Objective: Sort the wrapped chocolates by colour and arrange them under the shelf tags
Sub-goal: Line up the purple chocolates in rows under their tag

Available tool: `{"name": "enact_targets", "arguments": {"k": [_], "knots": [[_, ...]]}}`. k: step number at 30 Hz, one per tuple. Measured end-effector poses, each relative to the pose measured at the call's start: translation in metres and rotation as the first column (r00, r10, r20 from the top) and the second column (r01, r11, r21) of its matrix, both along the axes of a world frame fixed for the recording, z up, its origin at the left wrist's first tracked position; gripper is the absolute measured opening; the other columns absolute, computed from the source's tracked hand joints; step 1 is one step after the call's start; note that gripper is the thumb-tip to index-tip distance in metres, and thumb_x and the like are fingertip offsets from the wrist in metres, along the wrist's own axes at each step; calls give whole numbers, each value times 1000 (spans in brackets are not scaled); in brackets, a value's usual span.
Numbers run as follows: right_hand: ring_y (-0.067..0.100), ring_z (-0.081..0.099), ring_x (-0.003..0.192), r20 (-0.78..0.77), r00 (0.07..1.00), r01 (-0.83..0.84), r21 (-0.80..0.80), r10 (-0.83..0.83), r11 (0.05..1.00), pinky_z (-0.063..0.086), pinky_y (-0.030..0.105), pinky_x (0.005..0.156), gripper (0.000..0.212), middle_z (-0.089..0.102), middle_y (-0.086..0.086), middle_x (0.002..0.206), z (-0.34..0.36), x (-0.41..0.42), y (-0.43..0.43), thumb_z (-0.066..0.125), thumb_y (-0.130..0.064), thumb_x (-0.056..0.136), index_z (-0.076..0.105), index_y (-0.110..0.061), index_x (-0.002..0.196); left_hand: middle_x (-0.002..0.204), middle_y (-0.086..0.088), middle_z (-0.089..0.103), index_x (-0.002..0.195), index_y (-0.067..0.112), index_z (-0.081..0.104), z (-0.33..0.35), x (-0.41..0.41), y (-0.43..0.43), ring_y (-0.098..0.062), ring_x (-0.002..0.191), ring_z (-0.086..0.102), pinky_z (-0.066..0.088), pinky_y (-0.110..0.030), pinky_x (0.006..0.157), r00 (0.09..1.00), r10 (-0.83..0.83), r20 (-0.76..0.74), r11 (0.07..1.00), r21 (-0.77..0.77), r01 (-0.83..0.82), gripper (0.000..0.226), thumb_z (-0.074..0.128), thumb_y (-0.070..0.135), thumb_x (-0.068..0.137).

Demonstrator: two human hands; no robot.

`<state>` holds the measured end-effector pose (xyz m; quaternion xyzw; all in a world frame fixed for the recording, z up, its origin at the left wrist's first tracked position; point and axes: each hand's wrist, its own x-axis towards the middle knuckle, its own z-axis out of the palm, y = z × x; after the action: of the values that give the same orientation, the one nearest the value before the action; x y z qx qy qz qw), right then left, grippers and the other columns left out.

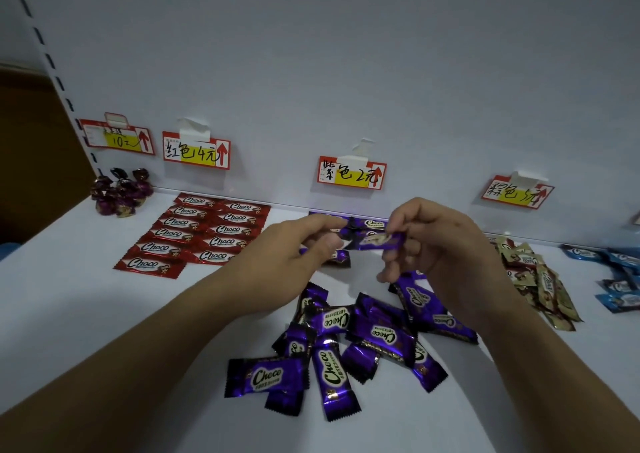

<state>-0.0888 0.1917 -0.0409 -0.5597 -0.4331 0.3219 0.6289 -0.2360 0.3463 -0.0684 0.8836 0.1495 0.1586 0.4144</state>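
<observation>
My right hand (433, 244) pinches one purple chocolate (379, 241) by its right end, lifted off the shelf (69, 279), its long axis running across from hand to hand with a slight tilt. The left hand (294, 255) is at the wrapper's other end with thumb and forefinger curled close. I cannot tell whether it grips the wrapper or only hovers beside it. Just beyond both hands, touching the back panel (346, 54), lie the purple ones already laid out (367, 224), directly below the purple tag (351, 173). I judge the held piece goes forward and down, kept crosswise, with the right hand leading. On the near side of the hands sits the loose purple heap (346, 341), still to be sorted. Left of the left hand the red chocolates (204, 230) lie in two neat columns under the red tag (195, 149), and further left is a cluster of twist-wrapped sweets (121, 192). Right of the right hand are gold wrappers (540, 279), then blue ones (620, 279). A slotted upright (52, 61) edges the white shelving.
</observation>
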Motion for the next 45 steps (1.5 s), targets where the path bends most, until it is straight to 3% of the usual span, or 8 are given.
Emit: {"name": "enact_targets", "arguments": {"k": [3, 8, 14, 21, 30, 33, 36, 45], "knots": [[31, 59, 51, 70, 997, 42, -76, -37, 996, 53, 38, 54, 22, 58, 6, 64, 0, 1, 2, 64, -21, 68, 59, -1, 77, 96, 14, 69, 115, 33, 63, 1, -1, -1, 1, 89, 63, 52, -19, 76, 1000, -17, 13, 997, -75, 18, 25, 49, 39, 95], [25, 58, 52, 302, 943, 199, -171, -141, 965, 51, 38, 55, 17, 59, 11, 65, -7, 1, 3, 59, 7, 87, 58, -8, 94, 77, 14, 64, 87, 29, 65, 0, -1, -1, 4, 72, 58, 41, -8, 59, 999, 33, 31, 996, 77, -36, 6, 64, 23, 90], [25, 62, 64, 573, 784, 440, -241, -239, 865, 54, 45, 69, 15, 65, 2, 68, -13, 9, 9, 73, -14, 81, 60, -22, 79, 91, 21, 58, 96, 34, 63, -1, -5, 8, 1, 88, 53, 44, -19, 76, 995, 36, -97, 912, 409, 7, 9, 55, 38, 93], [6, 49, 47, 638, 700, 571, -231, -320, 788, 38, 24, 53, 15, 58, -7, 52, -13, 10, 7, 67, -14, 83, 56, -17, 73, 109, 17, 57, 109, 34, 62, 0, -3, 12, -4, 103, 47, 42, -30, 93, 987, 59, -147, 862, 507, 24, 20, 51, 42, 94], [0, 54, 45, 646, 763, 383, -413, -30, 826, 44, 19, 53, 11, 71, -7, 68, -7, -3, 5, 56, -34, 94, 64, -33, 102, 122, 16, 52, 121, 36, 58, -2, -1, 14, -4, 111, 44, 41, -30, 96, 972, 36, -232, 845, 526, 94, 29, 48, 45, 95], [2, 58, 62, 796, 604, 453, -295, -46, 841, 43, 17, 58, 20, 68, -13, 79, -4, 5, -1, 55, -25, 94, 67, -37, 105, 128, 16, 48, 128, 38, 53, -3, -1, 15, -6, 115, 42, 39, -30, 98, 964, 40, -261, 829, 547, 114, 33, 45, 45, 96], [3, 58, 98, 866, 495, 424, -314, 72, 849, 46, 25, 87, 21, 64, -17, 108, -9, 9, -1, 58, -22, 91, 72, -34, 99, 133, 16, 45, 135, 40, 46, -2, -1, 13, -7, 118, 40, 37, -29, 98, 962, 43, -269, 815, 567, 122, 39, 44, 45, 97], [5, 39, 123, 861, 403, 388, -468, 311, 794, 31, 19, 97, 39, 48, -14, 134, -12, 1, 5, 49, -27, 95, 55, -37, 132, 138, 14, 42, 139, 38, 43, -4, 2, 13, -9, 121, 38, 34, -32, 100, 958, 74, -278, 784, 610, 117, 44, 35, 50, 98]]}}
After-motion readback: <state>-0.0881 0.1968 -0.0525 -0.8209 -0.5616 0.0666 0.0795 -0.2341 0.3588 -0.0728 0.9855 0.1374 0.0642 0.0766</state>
